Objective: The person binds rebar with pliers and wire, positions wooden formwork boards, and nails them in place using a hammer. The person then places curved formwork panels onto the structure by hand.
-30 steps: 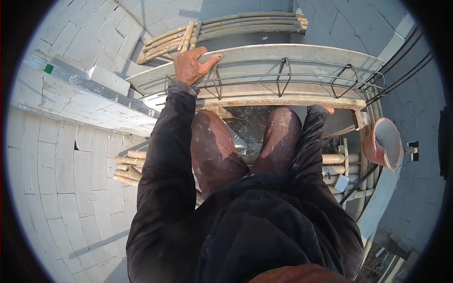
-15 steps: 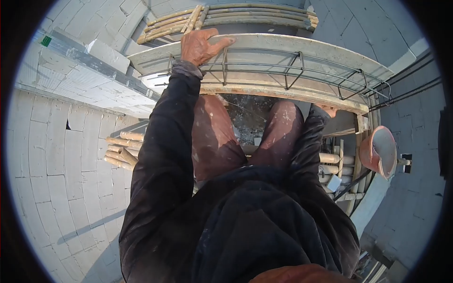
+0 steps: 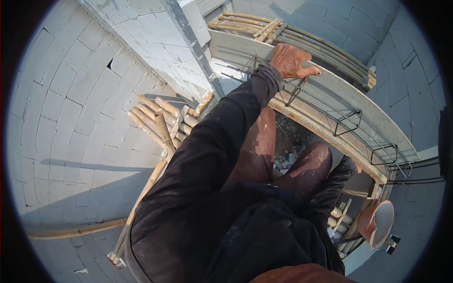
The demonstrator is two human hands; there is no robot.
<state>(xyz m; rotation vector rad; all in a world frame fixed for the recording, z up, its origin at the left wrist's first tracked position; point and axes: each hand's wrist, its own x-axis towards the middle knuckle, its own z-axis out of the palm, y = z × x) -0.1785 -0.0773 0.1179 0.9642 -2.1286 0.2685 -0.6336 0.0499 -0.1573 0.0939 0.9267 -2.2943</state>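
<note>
My left hand (image 3: 293,62) is closed over the top edge of the far formwork board (image 3: 351,87), with its thumb on the near side. Below it, a cage of thin steel rebar (image 3: 347,123) with bent stirrups lies along the trough between this board and the nearer wooden board (image 3: 325,131). My right hand (image 3: 359,166) is low beside the near board's underside toward its right end. Only a small part of that hand shows; its fingers are hidden. My knees are bent below the boards.
Bundled bamboo poles (image 3: 325,49) lie behind the formwork, and more poles (image 3: 151,118) lie at left. A reddish bucket (image 3: 376,224) hangs at lower right. Pale block walls (image 3: 71,113) surround me. Dark rebar ends (image 3: 417,180) stick out at right. Rubble (image 3: 285,160) shows far below.
My view has turned to the left, so the formwork now slants down to the right and more of the left wall shows. The left hand keeps its place on the board.
</note>
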